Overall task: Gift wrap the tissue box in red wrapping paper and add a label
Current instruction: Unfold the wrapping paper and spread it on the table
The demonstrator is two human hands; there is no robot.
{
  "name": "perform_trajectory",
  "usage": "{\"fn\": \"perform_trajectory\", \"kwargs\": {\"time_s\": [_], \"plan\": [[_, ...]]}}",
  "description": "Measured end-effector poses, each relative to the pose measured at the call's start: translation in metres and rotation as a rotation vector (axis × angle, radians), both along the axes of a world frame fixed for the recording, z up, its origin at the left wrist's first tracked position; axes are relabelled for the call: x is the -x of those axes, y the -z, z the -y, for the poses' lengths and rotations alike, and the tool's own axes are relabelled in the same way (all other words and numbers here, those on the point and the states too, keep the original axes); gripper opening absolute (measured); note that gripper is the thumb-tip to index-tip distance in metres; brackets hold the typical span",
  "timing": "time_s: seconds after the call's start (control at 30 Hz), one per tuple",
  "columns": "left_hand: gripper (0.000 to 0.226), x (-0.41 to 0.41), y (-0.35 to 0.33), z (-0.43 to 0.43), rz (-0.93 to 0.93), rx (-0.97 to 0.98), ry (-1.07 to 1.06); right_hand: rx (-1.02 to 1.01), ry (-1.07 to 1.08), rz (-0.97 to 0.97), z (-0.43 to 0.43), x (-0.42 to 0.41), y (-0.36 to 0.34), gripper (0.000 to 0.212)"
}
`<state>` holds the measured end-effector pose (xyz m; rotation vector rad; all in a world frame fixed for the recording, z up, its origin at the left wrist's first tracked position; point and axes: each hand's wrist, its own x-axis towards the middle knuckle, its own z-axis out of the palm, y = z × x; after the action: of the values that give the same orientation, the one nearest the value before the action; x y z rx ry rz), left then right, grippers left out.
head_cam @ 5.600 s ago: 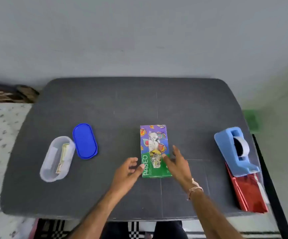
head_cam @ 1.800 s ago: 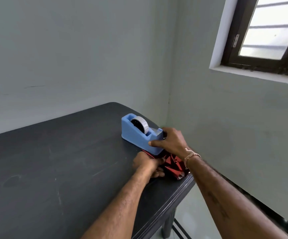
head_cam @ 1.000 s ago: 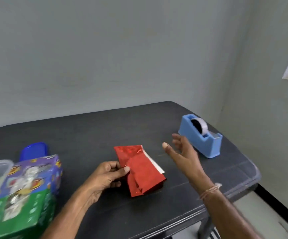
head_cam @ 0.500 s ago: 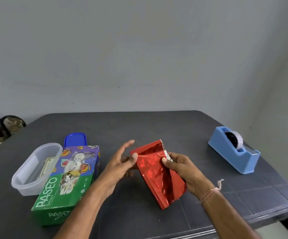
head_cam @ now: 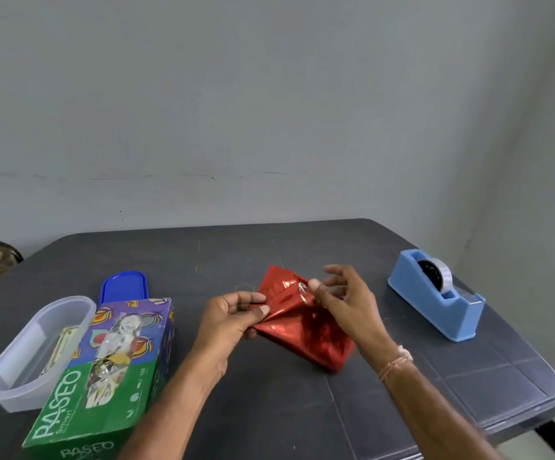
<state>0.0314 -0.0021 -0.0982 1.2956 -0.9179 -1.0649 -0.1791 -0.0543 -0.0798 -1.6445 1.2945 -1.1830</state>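
Head view: my left hand (head_cam: 233, 313) and right hand (head_cam: 342, 300) each pinch an edge of the red wrapping paper (head_cam: 302, 330), folded shut a moment ago and now spreading open, while the tissue box (head_cam: 116, 353) waits unwrapped at my left.

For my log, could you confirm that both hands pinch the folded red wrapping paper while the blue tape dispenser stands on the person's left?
Not quite: the head view shows the blue tape dispenser on the person's right. The left hand and right hand do pinch the folded red wrapping paper.
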Motion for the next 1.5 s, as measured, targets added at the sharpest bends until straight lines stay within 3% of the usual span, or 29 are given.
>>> {"fn": "perform_trajectory", "kwargs": {"time_s": [0.07,0.13,0.23,0.33,0.43,0.57,0.67,0.73,0.83,1.0,1.1,1.27,1.33,1.37,1.47,1.5], "plan": [[0.020,0.008,0.001,0.002,0.042,0.111,-0.071,-0.059,0.077,0.112,-0.011,-0.011,0.006,0.055],[0.024,0.018,0.000,0.002,0.076,0.191,-0.099,-0.227,-0.006,0.192,-0.019,-0.024,0.016,0.071],[0.028,0.025,0.001,-0.002,0.123,0.268,-0.112,-0.190,0.058,0.114,-0.018,-0.033,0.029,0.078],[0.031,0.026,-0.003,-0.007,0.023,0.305,-0.092,0.023,0.214,-0.090,-0.017,-0.031,0.027,0.064],[0.028,0.024,-0.005,-0.009,-0.088,0.291,-0.079,0.239,0.106,-0.206,-0.016,-0.028,0.027,0.053],[0.031,0.020,-0.005,-0.001,-0.358,0.162,-0.136,0.253,-0.023,-0.381,-0.008,-0.023,0.036,0.028],[0.037,0.011,-0.005,0.009,-0.549,0.117,-0.251,0.208,-0.110,-0.398,-0.014,-0.010,0.037,0.058],[0.038,0.007,-0.002,0.011,-0.630,0.104,-0.289,0.113,-0.088,-0.282,-0.019,-0.004,0.039,0.069],[0.038,0.010,0.004,0.011,-0.695,0.107,-0.254,-0.028,0.032,0.019,-0.024,-0.003,0.035,0.056],[0.038,0.013,0.014,0.003,-0.710,0.022,-0.006,-0.433,-0.123,0.434,-0.006,-0.003,0.024,0.086],[0.046,0.008,0.016,-0.002,-0.682,0.006,0.084,-0.518,-0.129,0.466,0.013,-0.005,0.026,0.100],[0.049,-0.007,0.014,-0.001,-0.630,0.013,0.123,-0.572,-0.335,0.668,0.027,0.001,0.016,0.041],[0.043,-0.011,0.012,0.003,-0.512,0.015,0.058,-0.452,-0.342,0.651,0.032,0.003,0.011,0.039],[0.038,-0.011,0.012,0.006,-0.358,0.032,-0.014,-0.382,-0.318,0.631,0.035,0.003,0.008,0.040],[0.043,-0.006,0.004,0.010,0.343,0.220,-0.311,-0.215,-0.320,0.536,0.036,0.001,-0.002,0.037],[0.045,-0.005,-0.001,0.010,0.481,0.335,-0.329,-0.170,-0.329,0.487,0.035,-0.001,-0.006,0.034]]}}
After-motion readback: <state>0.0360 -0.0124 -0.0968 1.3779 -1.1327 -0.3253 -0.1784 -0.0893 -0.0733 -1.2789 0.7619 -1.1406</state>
